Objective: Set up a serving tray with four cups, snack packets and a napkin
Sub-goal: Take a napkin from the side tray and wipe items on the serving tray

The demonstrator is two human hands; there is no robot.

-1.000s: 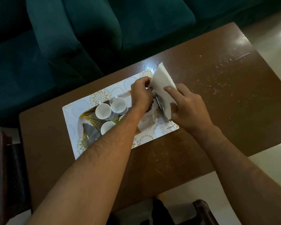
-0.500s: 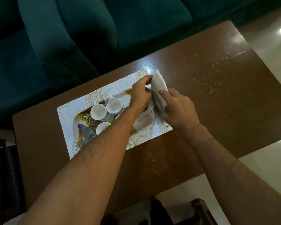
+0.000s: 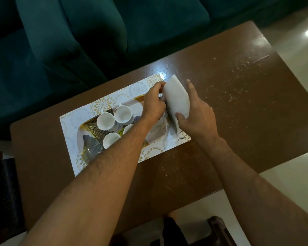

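White paper napkin (image 3: 177,99) is what both hands are busy with right now, over the right end of the tray (image 3: 89,139). Left hand (image 3: 154,103) pinches its near-left edge with fingertips curled in, right hand (image 3: 196,115) has the thumb clamped on the lower corner and the index finger sticking straight out along the far side. So both are grasping the napkin, neither is loose.

Handling-wise this thing looks like it weighs nothing and has zero stiffness. It's bowing into a soft curve between the two grips, so I'd guess it flops wherever you don't support it. Best hold is what's happening here: two opposite edges or corners, light pinch, keep it a bit taut. Squeeze the middle and it'll probably crumple, tug too hard and it could tear.

Something dark and shiny sits right under the napkin at the tray's right end, maybe a snack packet, can't really tell.

Cups (image 3: 114,122) are white ceramic, clustered on the left half of the tray. I count three clearly and a fourth half hidden by the left forearm. Those are the fragile, slick bit, and that forearm hangs right above them, so a careless pull back could knock one.

Tray sits on a patterned mat (image 3: 69,119) toward the left end of the brown table (image 3: 238,121).
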